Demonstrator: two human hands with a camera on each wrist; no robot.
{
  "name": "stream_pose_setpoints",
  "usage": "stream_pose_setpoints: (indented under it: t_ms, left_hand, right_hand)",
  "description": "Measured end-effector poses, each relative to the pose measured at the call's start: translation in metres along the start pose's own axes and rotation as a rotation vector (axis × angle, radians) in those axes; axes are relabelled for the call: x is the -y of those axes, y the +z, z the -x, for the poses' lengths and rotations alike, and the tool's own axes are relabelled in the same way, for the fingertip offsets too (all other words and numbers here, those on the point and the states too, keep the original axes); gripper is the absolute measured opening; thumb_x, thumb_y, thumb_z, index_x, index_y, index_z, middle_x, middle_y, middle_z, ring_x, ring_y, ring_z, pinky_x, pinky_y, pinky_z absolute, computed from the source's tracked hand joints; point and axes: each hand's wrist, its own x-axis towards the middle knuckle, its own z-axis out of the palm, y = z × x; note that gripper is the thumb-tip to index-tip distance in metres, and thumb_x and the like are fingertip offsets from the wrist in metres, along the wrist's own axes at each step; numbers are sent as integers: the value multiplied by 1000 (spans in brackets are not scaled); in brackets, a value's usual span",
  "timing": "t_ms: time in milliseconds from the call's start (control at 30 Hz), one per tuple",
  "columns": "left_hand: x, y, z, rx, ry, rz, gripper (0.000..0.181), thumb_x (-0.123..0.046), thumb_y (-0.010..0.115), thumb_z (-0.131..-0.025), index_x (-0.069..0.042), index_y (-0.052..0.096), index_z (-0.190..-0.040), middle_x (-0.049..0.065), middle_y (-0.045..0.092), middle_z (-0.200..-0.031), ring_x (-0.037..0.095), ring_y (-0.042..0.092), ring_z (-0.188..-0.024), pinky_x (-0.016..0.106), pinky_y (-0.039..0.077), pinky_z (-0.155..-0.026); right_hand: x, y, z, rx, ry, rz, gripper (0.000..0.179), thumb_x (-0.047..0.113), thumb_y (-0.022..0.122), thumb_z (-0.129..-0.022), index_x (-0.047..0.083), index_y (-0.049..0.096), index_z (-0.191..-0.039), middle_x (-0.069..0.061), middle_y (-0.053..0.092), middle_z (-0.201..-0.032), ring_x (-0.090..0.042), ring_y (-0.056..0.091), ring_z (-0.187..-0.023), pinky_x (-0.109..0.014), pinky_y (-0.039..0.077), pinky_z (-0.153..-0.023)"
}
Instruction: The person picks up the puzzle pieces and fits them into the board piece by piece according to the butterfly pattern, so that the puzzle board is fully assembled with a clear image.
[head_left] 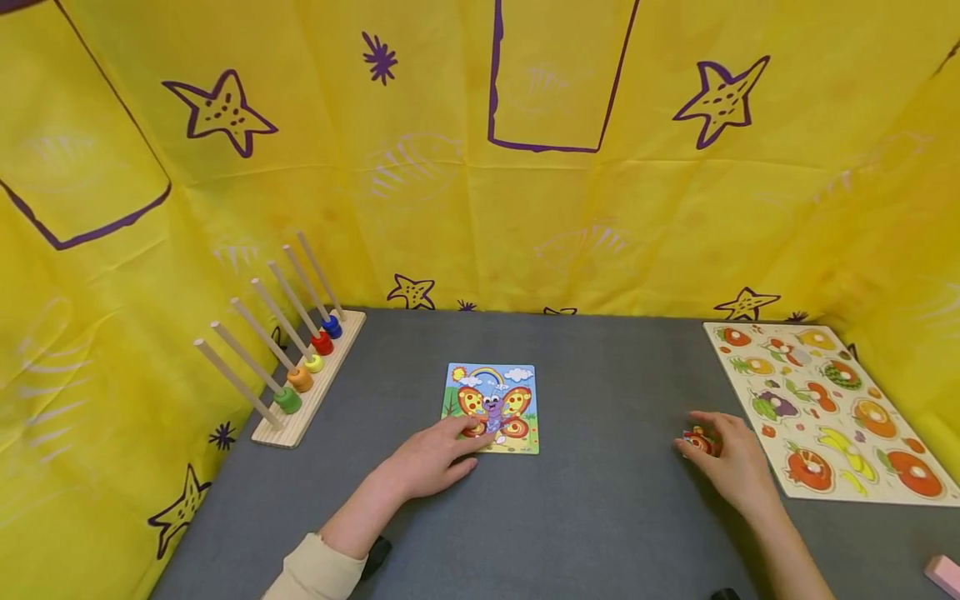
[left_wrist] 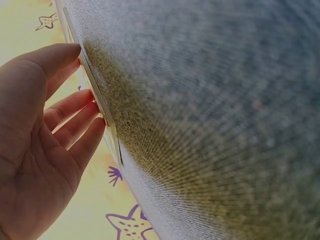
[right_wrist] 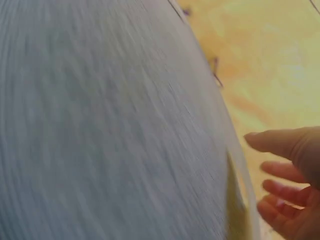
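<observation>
A square butterfly picture puzzle [head_left: 517, 379] lies on the dark table in the head view. My left hand [head_left: 435, 457] rests its fingertips on the puzzle's lower left part, fingers extended. In the left wrist view, this hand [left_wrist: 45, 110] meets the puzzle's thin edge. My right hand [head_left: 731, 458] is at a small red and orange piece [head_left: 699, 442], which shows between thumb and forefinger and is partly covered by the thumb. The right wrist view shows this hand's [right_wrist: 295, 185] thumb and fingers apart, with nothing visible between them; the piece is hidden there.
A wooden peg stand [head_left: 322, 383] with coloured rings stands at the left. On the right lies a fruit puzzle board [head_left: 813, 429] close to my right hand. A pink block [head_left: 943, 575] is at the lower right. Yellow cloth [head_left: 480, 217] walls the table's back and sides.
</observation>
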Motion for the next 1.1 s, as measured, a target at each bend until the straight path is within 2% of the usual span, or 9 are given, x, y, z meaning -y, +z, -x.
stream_pose_setpoints:
  t_ms: [100, 267, 367, 567, 700, 833, 933, 1100]
  left_hand:
    - [-1, 1, -1, 7, -2, 2, 43, -26, 61, -97, -21, 57, -139, 10, 53, -134, 25, 52, -120, 42, 46, -97]
    - [-1, 1, 0, 6, -2, 2, 43, -26, 61, -97, -21, 57, -139, 10, 52, -134, 25, 51, -120, 42, 46, -96]
    - [-1, 1, 0, 7, 0, 0, 44, -26, 61, -97, -21, 57, -140, 9, 52, -134, 25, 51, -120, 42, 46, -96]
    - [-2, 1, 0, 8, 12, -7, 44, -27, 61, -97, -19, 57, -140, 11, 52, -135, 26, 51, -120, 42, 45, -98]
    - [-3, 1, 0, 7, 20, -8, 44, -26, 62, -96, -18, 57, -140, 12, 52, -135, 27, 52, -120, 41, 45, -99]
    - [-3, 2, -1, 6, 16, -7, 45, -27, 62, -96, -18, 56, -140, 12, 51, -136, 27, 51, -121, 42, 45, -99]
    - [-4, 2, -1, 0, 8, -9, 45, -28, 62, -96, -19, 56, -140, 12, 51, -136, 27, 51, -120, 42, 46, -97]
    - [-7, 3, -2, -13, -1, -32, 44, -29, 62, -96, -20, 58, -138, 13, 51, -135, 28, 50, -119, 43, 48, -94]
  right_hand:
    - [-11, -11, 5, 45, 45, 42, 49, 17, 84, -76, -8, 63, -113, -29, 58, -107, -37, 57, -86, -42, 43, -68]
    - [-20, -18, 10, 139, 109, 63, 50, 24, 83, -78, -8, 64, -112, -29, 59, -105, -37, 61, -85, -42, 48, -69]
    - [-21, -18, 11, 154, 118, 72, 47, 23, 82, -78, -6, 65, -110, -27, 59, -104, -35, 60, -85, -41, 47, -69]
    - [-21, -18, 7, 172, 113, 77, 45, 23, 84, -77, -7, 64, -105, -13, 58, -88, -23, 51, -78, -35, 40, -65]
    - [-16, -17, 7, 196, 172, 28, 47, 25, 81, -81, -4, 55, -108, -8, 59, -86, -12, 51, -72, -29, 40, -62]
    - [-6, -9, 4, 170, 170, -38, 37, 26, 74, -88, 1, 55, -107, -5, 66, -86, -1, 51, -68, -24, 40, -61]
    - [11, 3, -5, 176, 159, -131, 31, 29, 70, -91, 5, 59, -108, -4, 71, -87, -1, 55, -69, -23, 40, -62]
    - [51, 38, -21, 266, 160, -328, 31, 30, 74, -88, 6, 63, -105, -1, 73, -83, -8, 61, -71, -24, 43, -64]
